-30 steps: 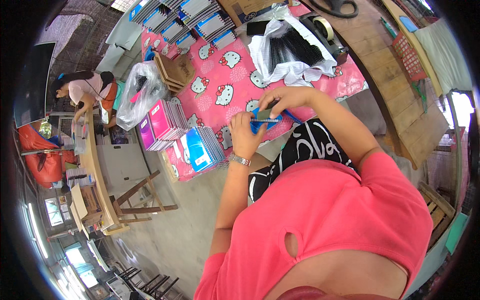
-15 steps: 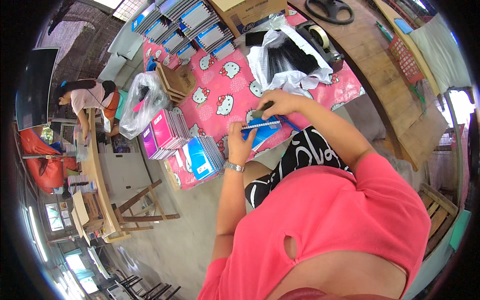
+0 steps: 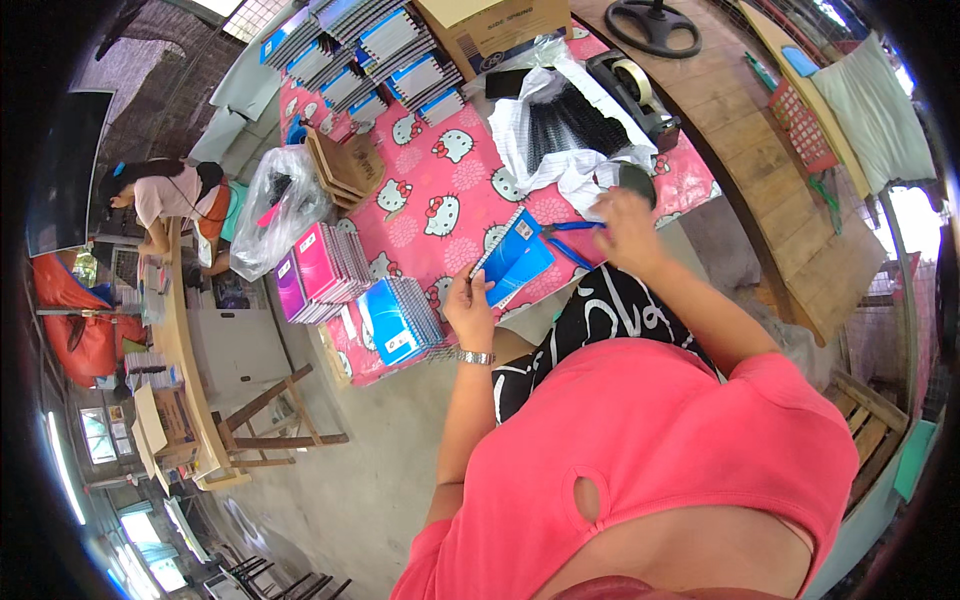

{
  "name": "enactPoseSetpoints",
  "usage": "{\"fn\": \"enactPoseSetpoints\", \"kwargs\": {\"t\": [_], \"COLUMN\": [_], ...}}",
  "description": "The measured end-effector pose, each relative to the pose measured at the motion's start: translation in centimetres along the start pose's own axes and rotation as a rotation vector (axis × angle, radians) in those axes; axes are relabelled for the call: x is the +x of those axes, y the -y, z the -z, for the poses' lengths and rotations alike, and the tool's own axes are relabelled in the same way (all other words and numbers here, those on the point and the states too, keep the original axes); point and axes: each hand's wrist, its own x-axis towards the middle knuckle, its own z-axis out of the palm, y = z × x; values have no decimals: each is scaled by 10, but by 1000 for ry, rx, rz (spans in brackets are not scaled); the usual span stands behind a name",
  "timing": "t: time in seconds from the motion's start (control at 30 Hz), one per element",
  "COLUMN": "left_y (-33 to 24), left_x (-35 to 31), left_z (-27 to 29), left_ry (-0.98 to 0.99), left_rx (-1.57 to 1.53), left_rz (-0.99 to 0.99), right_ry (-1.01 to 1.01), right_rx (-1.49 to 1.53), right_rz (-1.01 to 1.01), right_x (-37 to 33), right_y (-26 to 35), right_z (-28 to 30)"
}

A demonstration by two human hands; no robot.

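A blue spiral-bound notebook (image 3: 522,262) lies at a slant near the front edge of the table. My left hand (image 3: 468,305) is closed on its lower left corner, thumb on the cover, by the wire spine. Blurred by motion, my right hand (image 3: 628,232) is over the table to the right of the notebook. A dark rounded object (image 3: 637,184) is at its fingertips; its kind and whether I grip it do not show clearly. Blue-handled pliers (image 3: 572,228) lie between the notebook and my right hand, jaws toward the notebook.
Black binding coils (image 3: 575,125) lie on white wrapping beyond, beside a tape dispenser (image 3: 640,95). Blue notebooks (image 3: 398,318) and pink notebooks (image 3: 325,262) are stacked at left, near a plastic bag (image 3: 275,215). More notebooks and a cardboard box (image 3: 500,35) stand behind. Another person (image 3: 170,195) works at a far-left table.
My right hand has moved right, away from the notebook's spine, and the dark object has shifted with it. The notebook now lies flatter with its cover showing, and the pliers are uncovered.
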Motion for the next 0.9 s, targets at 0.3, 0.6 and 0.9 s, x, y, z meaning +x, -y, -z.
{"fn": "enactPoseSetpoints", "kwargs": {"t": [0.3,0.6,0.9], "left_y": [-3,0,21], "left_x": [-5,0,-5], "left_z": [-6,-3,-5], "left_ry": [1,36,-83], "left_rx": [-159,79,90], "left_rz": [-86,15,-127], "right_ry": [247,150,229], "right_rx": [-4,497,373], "right_rz": [132,-60,270], "right_x": [-5,5,24], "right_y": [30,60,119], "right_z": [-12,9,3]}}
